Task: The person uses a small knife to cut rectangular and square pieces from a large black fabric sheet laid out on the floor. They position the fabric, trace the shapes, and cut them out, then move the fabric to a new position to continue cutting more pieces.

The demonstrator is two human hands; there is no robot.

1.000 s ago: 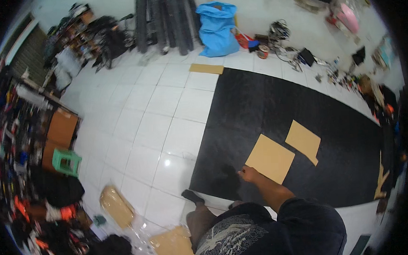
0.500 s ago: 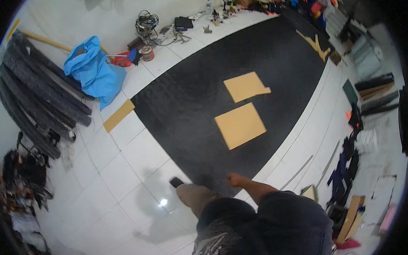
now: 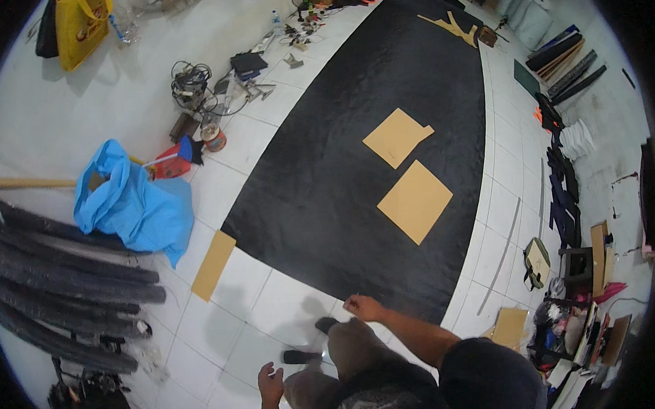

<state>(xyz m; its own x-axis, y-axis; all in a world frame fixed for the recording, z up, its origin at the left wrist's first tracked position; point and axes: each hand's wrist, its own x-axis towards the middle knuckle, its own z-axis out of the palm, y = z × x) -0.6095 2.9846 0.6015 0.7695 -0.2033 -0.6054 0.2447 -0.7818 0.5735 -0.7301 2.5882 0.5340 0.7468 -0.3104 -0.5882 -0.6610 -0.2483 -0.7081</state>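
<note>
A large black sheet (image 3: 318, 168) lies spread on the white tiled floor, running from near my feet to the far end. On it rest two tan flat pieces: a squarish one (image 3: 415, 203) and, farther off, one with a small tab (image 3: 398, 138). My right hand (image 3: 363, 307) is over the sheet's near edge with its fingers curled in; whether they pinch anything is too small to see. Lower and to the left, my left hand (image 3: 270, 382) hangs over the tiles beside my leg, fingers apart, holding nothing.
A tan strip (image 3: 214, 266) lies by the sheet's near left corner. Dark rolls (image 3: 67, 267) and a blue bag (image 3: 134, 205) stand at the left. A power tool with coiled cable (image 3: 191, 86) sits along the wall. Tan offcuts (image 3: 453, 29) lie at the far end.
My view has turned to the right and my body has shifted. My left hand and both feet have come into view. The tan pieces still lie on the sheet.
</note>
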